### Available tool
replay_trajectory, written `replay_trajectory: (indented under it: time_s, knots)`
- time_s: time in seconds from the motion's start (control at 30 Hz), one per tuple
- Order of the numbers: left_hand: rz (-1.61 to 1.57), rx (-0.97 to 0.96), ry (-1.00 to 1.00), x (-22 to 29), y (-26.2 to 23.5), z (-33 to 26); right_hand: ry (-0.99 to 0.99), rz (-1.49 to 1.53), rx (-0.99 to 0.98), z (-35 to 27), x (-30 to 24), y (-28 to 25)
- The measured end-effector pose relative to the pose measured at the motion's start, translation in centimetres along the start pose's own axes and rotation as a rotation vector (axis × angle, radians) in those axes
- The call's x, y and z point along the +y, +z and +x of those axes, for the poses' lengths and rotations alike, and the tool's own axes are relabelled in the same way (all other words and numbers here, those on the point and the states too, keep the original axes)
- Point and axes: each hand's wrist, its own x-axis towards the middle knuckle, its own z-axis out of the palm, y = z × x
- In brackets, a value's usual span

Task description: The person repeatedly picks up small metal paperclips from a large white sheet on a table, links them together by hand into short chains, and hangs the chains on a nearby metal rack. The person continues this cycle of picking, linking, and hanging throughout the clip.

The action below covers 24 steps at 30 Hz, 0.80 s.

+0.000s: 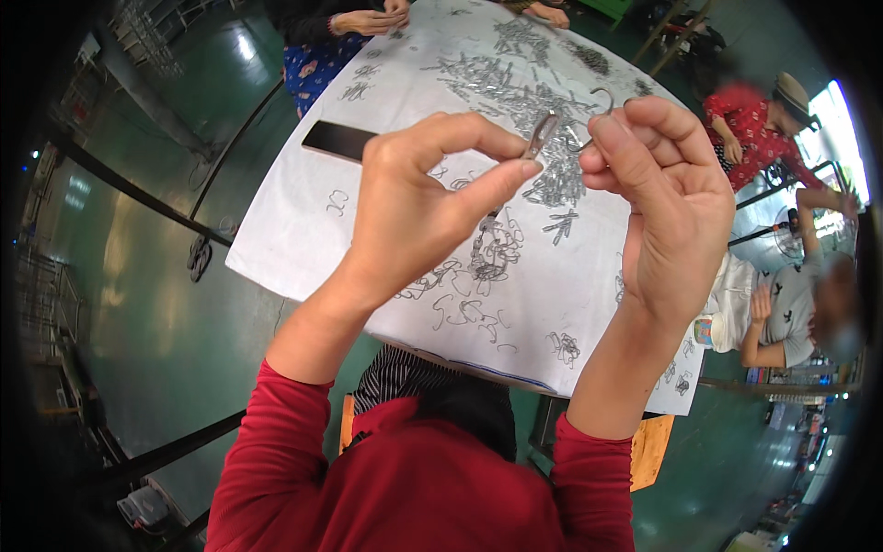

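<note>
Both my hands are raised over a table covered in white (285,244). My left hand (409,189) pinches a small, shiny metal clip (543,135), a narrow elongated loop, between thumb and forefinger. Close by on its right, my right hand (671,198) grips a thin curved wire hook (609,95) between thumb and fingers, its other fingers curled. The hook's lower bend comes near the clip; I cannot tell whether they touch. Beneath and beyond my hands lies a heap of similar metal clips (552,189). Loose wire hooks (469,316) are scattered nearer me.
A dark flat rectangular object (336,141) lies left of my left hand. Small clusters of hooks (566,348) sit near the front edge. Another person's hands (368,20) are at the far left edge. People (754,120) sit to the right, near a fan (787,232).
</note>
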Motion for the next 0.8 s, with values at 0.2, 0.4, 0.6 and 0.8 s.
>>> replay_trajectory:
  time_s: [0.2, 0.4, 0.6, 0.8]
  knots:
    - [0.074, -0.064, 0.202, 1.3, 3.2, -0.5, 0.001, -0.040, 0.145, -1.8, -1.4, -2.0]
    - [-0.153, -0.101, 0.225, 2.0, 6.2, -1.1, -0.183, -0.127, 0.232, -4.2, -3.4, -4.6]
    - [-0.123, -0.202, -0.193, -11.4, 15.8, -1.1, -0.340, -0.363, 0.230, -8.9, -8.8, -10.5]
    - [0.529, -0.476, -0.189, -24.0, 24.0, -7.2, -0.260, -0.416, 0.359, -14.4, -12.0, -12.9]
